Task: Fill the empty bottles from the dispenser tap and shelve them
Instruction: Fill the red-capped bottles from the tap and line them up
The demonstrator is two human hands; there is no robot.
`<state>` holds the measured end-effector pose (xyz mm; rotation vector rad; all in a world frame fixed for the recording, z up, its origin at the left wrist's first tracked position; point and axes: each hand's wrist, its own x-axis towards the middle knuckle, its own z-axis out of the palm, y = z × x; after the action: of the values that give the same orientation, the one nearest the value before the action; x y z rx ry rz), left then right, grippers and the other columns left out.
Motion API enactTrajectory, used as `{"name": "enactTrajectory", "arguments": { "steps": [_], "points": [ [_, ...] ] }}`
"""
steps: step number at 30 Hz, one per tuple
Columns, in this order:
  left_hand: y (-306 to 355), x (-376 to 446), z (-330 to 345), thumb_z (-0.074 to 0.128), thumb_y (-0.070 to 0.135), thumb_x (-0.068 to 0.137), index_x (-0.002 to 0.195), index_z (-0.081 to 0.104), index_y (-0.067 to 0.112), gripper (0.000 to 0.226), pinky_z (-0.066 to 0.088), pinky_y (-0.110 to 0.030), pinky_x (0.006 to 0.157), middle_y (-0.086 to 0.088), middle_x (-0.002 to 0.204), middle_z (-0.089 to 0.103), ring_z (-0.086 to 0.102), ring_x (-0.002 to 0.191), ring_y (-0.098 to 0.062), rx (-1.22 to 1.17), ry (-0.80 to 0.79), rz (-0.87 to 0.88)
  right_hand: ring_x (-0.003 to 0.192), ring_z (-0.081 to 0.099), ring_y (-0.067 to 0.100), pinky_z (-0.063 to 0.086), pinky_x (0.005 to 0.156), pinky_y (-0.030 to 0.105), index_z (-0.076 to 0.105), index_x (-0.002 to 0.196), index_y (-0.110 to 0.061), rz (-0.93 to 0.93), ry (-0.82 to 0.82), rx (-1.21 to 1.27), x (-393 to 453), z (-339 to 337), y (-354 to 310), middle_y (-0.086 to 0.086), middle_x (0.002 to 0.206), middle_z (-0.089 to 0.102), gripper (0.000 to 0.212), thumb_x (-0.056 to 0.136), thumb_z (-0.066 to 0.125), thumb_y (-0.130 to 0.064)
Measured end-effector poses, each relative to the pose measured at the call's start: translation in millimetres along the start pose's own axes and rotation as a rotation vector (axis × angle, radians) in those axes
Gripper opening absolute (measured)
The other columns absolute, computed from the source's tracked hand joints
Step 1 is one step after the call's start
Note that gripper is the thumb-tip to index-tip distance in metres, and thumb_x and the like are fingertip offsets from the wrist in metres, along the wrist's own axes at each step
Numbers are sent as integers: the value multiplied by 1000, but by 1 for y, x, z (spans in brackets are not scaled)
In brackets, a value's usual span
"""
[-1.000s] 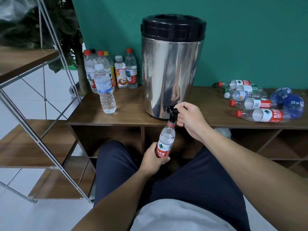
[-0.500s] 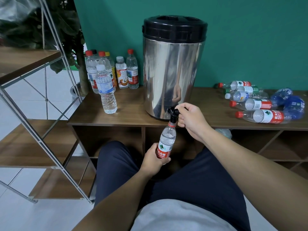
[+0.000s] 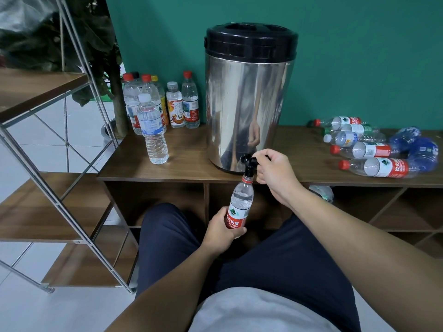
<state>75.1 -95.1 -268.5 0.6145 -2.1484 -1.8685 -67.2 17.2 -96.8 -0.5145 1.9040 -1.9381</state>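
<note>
Clear plastic bottle with red label (image 3: 238, 207) held upright under black tap (image 3: 249, 164) of steel dispenser (image 3: 247, 104), below worktop (image 3: 182, 161) edge. Left hand (image 3: 221, 232) wraps label; right hand (image 3: 275, 173) pinches lever. Best kept: mouth snug to spout, bottle plumb, lever released before overflow.

A leafy potted plant (image 3: 79, 44) stands against the green wall (image 3: 359, 56).

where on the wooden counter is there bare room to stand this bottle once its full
Bare wood lies between the lone clear bottle and the steel dispenser, and between the dispenser and the lying empty bottles. The back left corner is crowded with upright capped bottles; the right end is heaped.
</note>
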Motion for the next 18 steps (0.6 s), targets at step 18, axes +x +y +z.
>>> {"name": "enactTrajectory", "arguments": {
  "steps": [18],
  "points": [
    [-5, -1, 5, 100, 16, 82, 130, 69, 28, 58, 63, -21, 84, 3, 118, 80, 77, 108, -14, -9, -20, 23, 57, 45, 12, 37, 59, 37, 74, 86, -23, -79, 106, -210, 6, -2, 8, -13, 57, 53, 27, 103, 61, -41]
  ]
}}
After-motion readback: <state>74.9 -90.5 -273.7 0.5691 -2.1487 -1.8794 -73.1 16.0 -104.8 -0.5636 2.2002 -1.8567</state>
